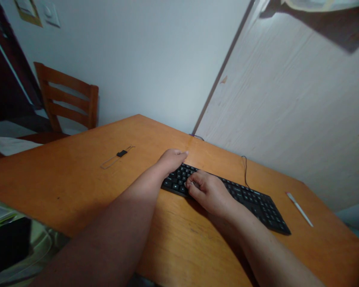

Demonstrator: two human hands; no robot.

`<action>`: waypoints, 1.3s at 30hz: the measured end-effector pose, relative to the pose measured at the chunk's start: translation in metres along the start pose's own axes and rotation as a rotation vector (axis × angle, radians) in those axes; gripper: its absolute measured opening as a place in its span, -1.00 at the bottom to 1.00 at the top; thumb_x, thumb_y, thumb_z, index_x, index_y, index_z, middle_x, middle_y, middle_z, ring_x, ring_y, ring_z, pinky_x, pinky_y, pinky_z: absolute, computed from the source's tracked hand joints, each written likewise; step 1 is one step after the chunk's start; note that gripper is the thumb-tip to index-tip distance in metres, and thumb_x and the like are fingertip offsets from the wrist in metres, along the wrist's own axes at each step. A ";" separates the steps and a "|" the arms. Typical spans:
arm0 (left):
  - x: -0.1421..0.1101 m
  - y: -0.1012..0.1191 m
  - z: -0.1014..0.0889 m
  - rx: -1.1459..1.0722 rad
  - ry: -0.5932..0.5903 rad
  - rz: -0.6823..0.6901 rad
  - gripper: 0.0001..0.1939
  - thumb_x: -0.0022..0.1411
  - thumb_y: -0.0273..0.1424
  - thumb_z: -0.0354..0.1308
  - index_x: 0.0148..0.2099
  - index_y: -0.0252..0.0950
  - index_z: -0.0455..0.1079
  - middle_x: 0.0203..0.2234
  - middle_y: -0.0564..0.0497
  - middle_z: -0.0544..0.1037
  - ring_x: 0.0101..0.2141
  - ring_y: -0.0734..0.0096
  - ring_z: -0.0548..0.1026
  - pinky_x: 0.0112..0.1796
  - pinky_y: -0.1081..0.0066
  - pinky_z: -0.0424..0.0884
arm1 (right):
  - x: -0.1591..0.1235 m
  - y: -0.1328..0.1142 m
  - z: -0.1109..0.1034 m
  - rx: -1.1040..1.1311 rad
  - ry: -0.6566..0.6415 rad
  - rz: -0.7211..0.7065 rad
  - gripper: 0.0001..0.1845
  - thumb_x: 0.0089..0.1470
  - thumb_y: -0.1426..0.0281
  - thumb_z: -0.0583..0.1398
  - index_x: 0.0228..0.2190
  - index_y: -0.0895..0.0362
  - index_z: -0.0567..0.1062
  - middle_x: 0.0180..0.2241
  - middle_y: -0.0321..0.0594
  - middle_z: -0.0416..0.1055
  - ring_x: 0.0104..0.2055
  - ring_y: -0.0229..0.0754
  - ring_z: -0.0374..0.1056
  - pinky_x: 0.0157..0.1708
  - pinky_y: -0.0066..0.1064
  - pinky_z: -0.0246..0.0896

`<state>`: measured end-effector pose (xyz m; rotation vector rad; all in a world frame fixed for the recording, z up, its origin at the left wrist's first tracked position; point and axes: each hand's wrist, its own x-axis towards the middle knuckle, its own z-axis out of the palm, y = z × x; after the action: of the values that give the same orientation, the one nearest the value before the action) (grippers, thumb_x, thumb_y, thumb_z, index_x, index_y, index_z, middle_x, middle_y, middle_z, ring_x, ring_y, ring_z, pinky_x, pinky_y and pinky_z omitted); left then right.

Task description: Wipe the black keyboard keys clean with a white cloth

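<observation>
A black keyboard [267,211] lies at a slant across the wooden table. At its far left end my left hand [172,159] grips the edge, thumb stretched to the right; its other fingers are mostly hidden. Over the left-hand keys is my right hand [208,189], thumb and forefinger pinched together close above them. Whatever is between those fingertips, if anything, is too small to make out. To the left of both hands lies a wire keycap puller [121,153] with a black grip. A slim white brush [299,209] rests beyond the keyboard's right end.
The wooden table [77,179] meets a pale wall at the back. A thin black cable [245,171] runs from behind the keyboard. A wooden chair [68,97] stands at the back left. Lower left, a dark flat object [10,245] lies on another surface below the table edge.
</observation>
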<state>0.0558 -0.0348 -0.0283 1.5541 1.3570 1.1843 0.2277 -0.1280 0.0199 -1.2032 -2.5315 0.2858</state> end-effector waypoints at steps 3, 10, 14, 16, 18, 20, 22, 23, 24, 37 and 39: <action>0.001 -0.001 0.000 -0.006 0.004 0.010 -0.54 0.14 0.01 0.07 -0.48 -0.29 0.42 -0.61 0.05 0.44 -0.53 0.39 0.33 -0.46 0.38 0.15 | -0.002 -0.004 -0.001 0.003 -0.008 -0.008 -0.87 0.16 0.44 0.10 -0.31 0.10 0.46 -0.31 -0.22 0.41 -0.29 -0.21 0.30 -0.31 -0.41 0.09; 0.003 -0.003 0.000 0.017 0.004 0.022 -0.53 0.17 0.00 0.04 -0.46 -0.31 0.45 -0.61 0.03 0.45 -0.54 0.38 0.34 -0.45 0.37 0.18 | -0.003 -0.010 -0.001 -0.009 -0.061 -0.027 -0.86 0.16 0.44 0.10 -0.34 0.10 0.47 -0.35 -0.22 0.39 -0.30 -0.21 0.29 -0.31 -0.41 0.09; 0.004 -0.004 0.001 -0.018 0.004 0.002 -0.53 0.17 0.01 0.05 -0.44 -0.31 0.46 -0.57 0.01 0.50 -0.51 0.37 0.38 -0.43 0.38 0.21 | -0.004 -0.011 0.001 -0.006 -0.050 -0.029 -0.88 0.14 0.46 0.10 -0.33 0.11 0.46 -0.35 -0.23 0.39 -0.29 -0.20 0.29 -0.31 -0.41 0.09; 0.005 -0.004 0.001 -0.061 0.005 -0.023 -0.53 0.16 0.01 0.08 -0.41 -0.32 0.48 -0.54 -0.01 0.52 -0.49 0.35 0.41 -0.41 0.37 0.25 | -0.004 -0.012 0.000 0.005 -0.063 -0.033 -0.88 0.11 0.48 0.11 -0.34 0.10 0.46 -0.36 -0.24 0.39 -0.30 -0.21 0.29 -0.31 -0.41 0.09; 0.006 -0.003 0.001 -0.122 0.006 -0.049 -0.54 0.15 0.00 0.09 -0.37 -0.33 0.49 -0.50 -0.05 0.55 -0.45 0.33 0.45 -0.36 0.36 0.29 | -0.003 -0.013 0.000 0.028 -0.047 -0.034 -0.87 0.12 0.48 0.10 -0.35 0.10 0.45 -0.35 -0.25 0.40 -0.30 -0.21 0.29 -0.30 -0.41 0.09; 0.006 -0.001 0.001 -0.192 0.008 -0.072 -0.53 0.16 0.00 0.10 -0.34 -0.35 0.49 -0.44 -0.09 0.57 -0.40 0.30 0.48 -0.31 0.35 0.33 | -0.002 -0.016 0.002 0.043 -0.002 -0.030 -0.87 0.15 0.46 0.09 -0.32 0.09 0.45 -0.32 -0.24 0.40 -0.29 -0.21 0.29 -0.30 -0.41 0.09; 0.006 0.002 -0.001 -0.255 0.019 -0.101 -0.53 0.17 0.00 0.09 -0.32 -0.37 0.48 -0.40 -0.13 0.59 -0.37 0.28 0.50 -0.27 0.33 0.36 | 0.000 -0.019 0.003 0.033 0.020 -0.025 -0.87 0.17 0.42 0.10 -0.29 0.09 0.46 -0.29 -0.23 0.40 -0.28 -0.20 0.29 -0.30 -0.41 0.09; 0.006 0.004 -0.001 -0.280 0.024 -0.119 -0.52 0.18 0.00 0.09 -0.31 -0.37 0.48 -0.39 -0.14 0.59 -0.36 0.27 0.51 -0.26 0.33 0.37 | 0.000 -0.021 0.004 0.020 0.015 -0.024 -0.88 0.16 0.40 0.11 -0.28 0.09 0.46 -0.29 -0.22 0.40 -0.28 -0.20 0.29 -0.31 -0.41 0.09; 0.005 0.005 -0.002 -0.300 0.030 -0.136 -0.51 0.18 0.01 0.09 -0.31 -0.37 0.48 -0.39 -0.15 0.59 -0.35 0.27 0.51 -0.25 0.33 0.38 | 0.001 -0.022 0.005 0.005 -0.002 -0.023 -0.88 0.15 0.40 0.12 -0.28 0.09 0.46 -0.30 -0.22 0.40 -0.29 -0.20 0.29 -0.31 -0.41 0.08; 0.008 0.008 -0.006 -0.592 0.066 -0.177 -0.36 0.19 0.17 -0.04 -0.27 -0.36 0.42 -0.31 -0.23 0.60 -0.27 0.25 0.56 -0.17 0.31 0.43 | 0.009 -0.003 -0.003 0.024 0.018 0.007 -0.87 0.10 0.46 0.13 -0.32 0.09 0.48 -0.32 -0.24 0.42 -0.30 -0.21 0.31 -0.32 -0.42 0.10; 0.007 0.009 -0.008 -0.615 0.047 -0.186 -0.32 0.18 0.21 -0.09 -0.23 -0.36 0.43 -0.31 -0.23 0.61 -0.24 0.23 0.57 -0.16 0.31 0.42 | 0.011 -0.005 0.000 0.006 -0.009 -0.002 -0.86 0.10 0.46 0.13 -0.32 0.09 0.49 -0.34 -0.24 0.42 -0.32 -0.22 0.31 -0.33 -0.43 0.09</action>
<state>0.0512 -0.0296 -0.0163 0.9486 1.0031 1.3599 0.2176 -0.1226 0.0231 -1.2002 -2.5373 0.2988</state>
